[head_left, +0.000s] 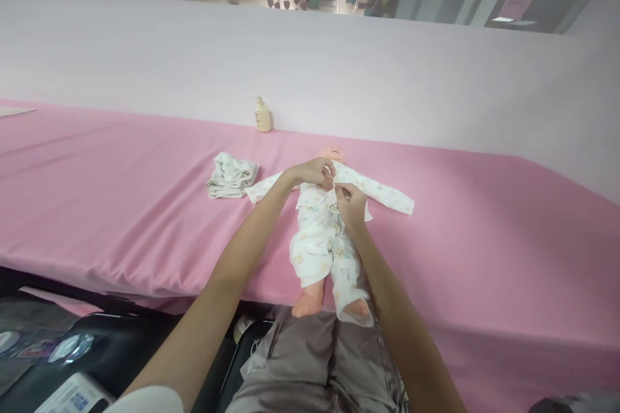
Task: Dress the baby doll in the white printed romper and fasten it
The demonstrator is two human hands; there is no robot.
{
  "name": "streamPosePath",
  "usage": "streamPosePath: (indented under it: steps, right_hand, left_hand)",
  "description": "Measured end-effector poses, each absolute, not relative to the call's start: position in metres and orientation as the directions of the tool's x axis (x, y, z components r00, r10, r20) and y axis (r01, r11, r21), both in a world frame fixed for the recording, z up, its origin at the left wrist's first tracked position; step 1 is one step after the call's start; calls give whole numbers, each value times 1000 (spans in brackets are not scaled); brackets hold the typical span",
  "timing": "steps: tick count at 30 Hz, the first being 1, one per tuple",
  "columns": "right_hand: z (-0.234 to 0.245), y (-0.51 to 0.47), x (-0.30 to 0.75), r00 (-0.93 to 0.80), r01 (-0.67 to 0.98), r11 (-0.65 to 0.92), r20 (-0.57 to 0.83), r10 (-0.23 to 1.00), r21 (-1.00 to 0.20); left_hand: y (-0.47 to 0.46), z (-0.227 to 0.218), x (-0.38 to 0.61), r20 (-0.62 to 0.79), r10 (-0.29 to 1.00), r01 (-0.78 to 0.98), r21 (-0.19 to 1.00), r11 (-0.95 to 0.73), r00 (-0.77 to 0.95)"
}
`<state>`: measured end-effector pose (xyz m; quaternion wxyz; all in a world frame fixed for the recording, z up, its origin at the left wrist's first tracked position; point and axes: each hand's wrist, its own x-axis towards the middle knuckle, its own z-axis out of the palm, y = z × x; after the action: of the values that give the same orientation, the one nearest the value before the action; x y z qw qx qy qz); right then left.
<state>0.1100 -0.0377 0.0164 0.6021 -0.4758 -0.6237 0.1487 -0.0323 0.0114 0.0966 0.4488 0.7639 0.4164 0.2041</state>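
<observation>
A baby doll [309, 300] lies on its back with its feet toward me, dressed in a white printed shirt [382, 192] and matching trousers [312, 248]. The shirt's sleeves spread out to both sides. At the chest, my left hand [317, 172] is closed in a pinch on the shirt's front, just below the doll's chin. Slightly lower and to the right, my right hand [351, 204] pinches the shirt's front edge too. Whatever fastening sits between the fingertips is too small to make out. My hands cover part of the chest, and most of the head is hard to see.
A pink cloth [145, 200] covers the long table. Folded white cloth [232, 175] lies left of the doll. A pump bottle [263, 115] stands against the white wall [310, 71]. At lower left, a black chair [126, 348] holds a white box [75, 395].
</observation>
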Motion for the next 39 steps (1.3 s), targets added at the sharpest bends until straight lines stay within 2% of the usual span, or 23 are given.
streamPosePath:
  steps: [7, 12, 18, 21, 27, 33, 36, 39]
  right_hand:
    - [19, -38, 110, 106, 476, 510, 622, 776, -717]
    - [17, -37, 110, 81, 546, 500, 636, 767, -672]
    - [19, -37, 109, 107, 482, 421, 529, 842, -768]
    - [21, -38, 109, 95, 505, 406, 516, 851, -761]
    - [21, -35, 111, 60, 541, 377, 481, 875, -752]
    - [18, -29, 112, 84, 384, 281, 336, 938, -880]
    - [16, -28, 111, 107, 363, 265, 323, 940, -893]
    - [13, -29, 108, 152, 472, 326, 439, 885, -819]
  left_hand:
    - [11, 98, -35, -108, 842, 414, 899, -144, 528]
    - [7, 101, -32, -112, 847, 483, 856, -183, 520]
    - [7, 103, -29, -92, 842, 583, 761, -285, 531]
    - [8, 103, -31, -66, 827, 601, 719, -348, 558]
    - [13, 98, -35, -15, 833, 554, 753, -355, 554]
    - [16, 97, -39, -48, 771, 537, 745, -395, 635]
    - [13, 100, -33, -39, 790, 615, 651, -445, 612]
    - [-7, 114, -20, 73, 854, 759, 424, -494, 515]
